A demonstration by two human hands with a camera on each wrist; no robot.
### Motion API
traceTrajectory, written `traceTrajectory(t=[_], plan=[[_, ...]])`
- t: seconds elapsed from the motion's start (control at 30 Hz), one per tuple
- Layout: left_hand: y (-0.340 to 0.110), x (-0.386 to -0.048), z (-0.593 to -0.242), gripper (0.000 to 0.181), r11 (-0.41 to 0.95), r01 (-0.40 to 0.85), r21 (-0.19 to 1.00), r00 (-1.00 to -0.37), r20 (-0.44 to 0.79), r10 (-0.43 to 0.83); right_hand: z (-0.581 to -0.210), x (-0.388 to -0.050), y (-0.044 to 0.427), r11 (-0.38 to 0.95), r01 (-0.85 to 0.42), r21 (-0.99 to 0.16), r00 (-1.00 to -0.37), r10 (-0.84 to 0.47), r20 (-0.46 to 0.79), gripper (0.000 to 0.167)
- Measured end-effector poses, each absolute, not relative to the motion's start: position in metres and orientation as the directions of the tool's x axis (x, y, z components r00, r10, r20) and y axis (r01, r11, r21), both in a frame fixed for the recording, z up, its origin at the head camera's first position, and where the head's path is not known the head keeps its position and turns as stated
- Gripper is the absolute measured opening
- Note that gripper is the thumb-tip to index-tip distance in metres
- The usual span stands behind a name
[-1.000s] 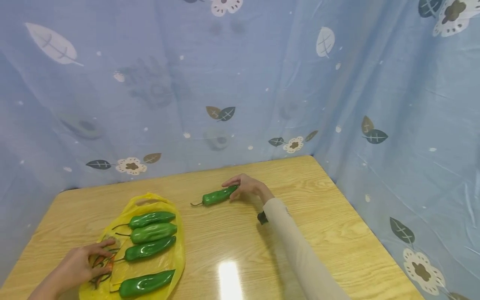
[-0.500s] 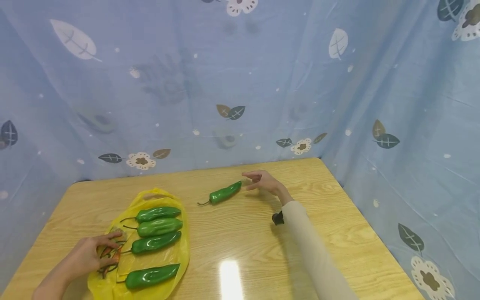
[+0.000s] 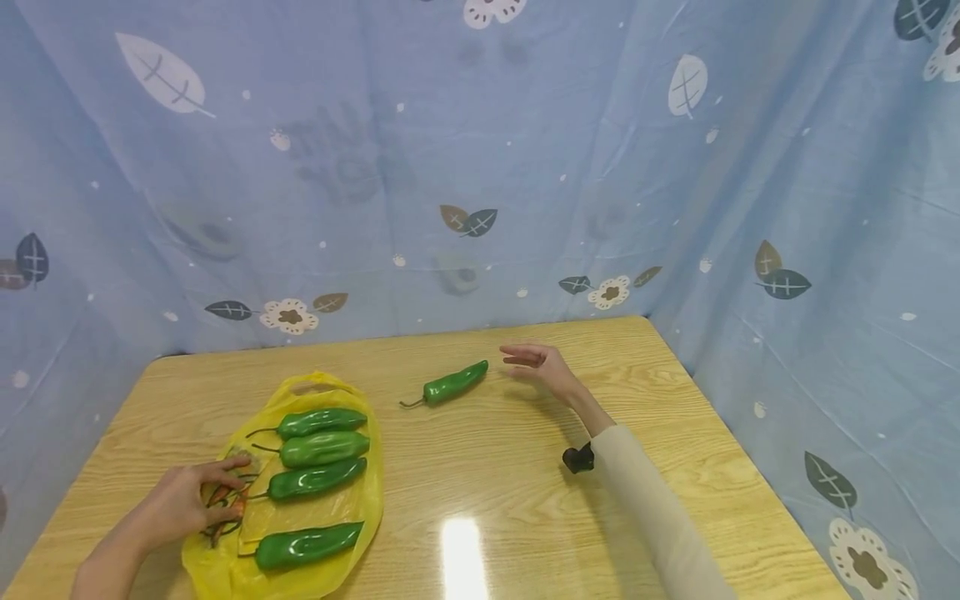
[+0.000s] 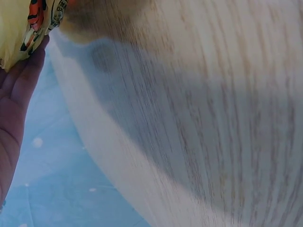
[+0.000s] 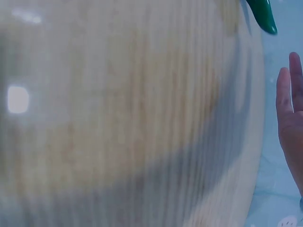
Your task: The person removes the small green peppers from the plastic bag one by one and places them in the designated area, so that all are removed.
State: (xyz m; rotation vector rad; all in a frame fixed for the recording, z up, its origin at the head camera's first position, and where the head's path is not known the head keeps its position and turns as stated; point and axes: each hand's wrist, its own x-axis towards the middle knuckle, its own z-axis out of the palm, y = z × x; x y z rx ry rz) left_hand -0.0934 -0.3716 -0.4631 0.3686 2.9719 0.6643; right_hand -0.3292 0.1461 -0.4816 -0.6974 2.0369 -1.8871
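My left hand [image 3: 183, 498] holds the printed end of a yellow plastic bag [image 3: 356, 554], thumb and fingers spread around its red and black print. In the left wrist view, the fingers [image 4: 28, 78] lie against the bag [image 4: 12, 33]. On the bag, several green chili peppers [image 3: 318, 479] lie in a row, stems toward the left hand. Another green chili pepper [image 3: 456, 384] lies alone on the table, stem to the left. Just right of its tip, my right hand [image 3: 546, 367] hovers with relaxed fingers, apart from it. The right wrist view shows this pepper's tip [image 5: 263, 18].
The wooden table [image 3: 420, 467] meets a blue patterned curtain [image 3: 420, 167] at the back and right. A small black device [image 3: 578, 458] sits at the right wrist. Light reflects off the table's front middle.
My right hand has let go of the lone pepper and moved right and away from it. The pepper has turned slightly. The left hand stays at the bag; the head view shifts a little.
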Motion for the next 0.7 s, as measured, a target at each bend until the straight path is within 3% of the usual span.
traceTrajectory(t=[0.27, 0.7], plan=[[-0.372, -0.094, -0.464, 0.028, 0.864, 0.254, 0.435, -0.961, 0.014, 0.276, -0.479, -0.314, 0.141, -0.007, -0.175, -0.984, -0.796, -0.587, 0.146, 0.043], [-0.369, -0.092, -0.463, 0.029, 0.871, 0.246, 0.425, -0.964, 0.014, 0.266, -0.480, -0.289, 0.135, 0.007, -0.160, -0.987, -0.805, -0.580, 0.127, 0.041]])
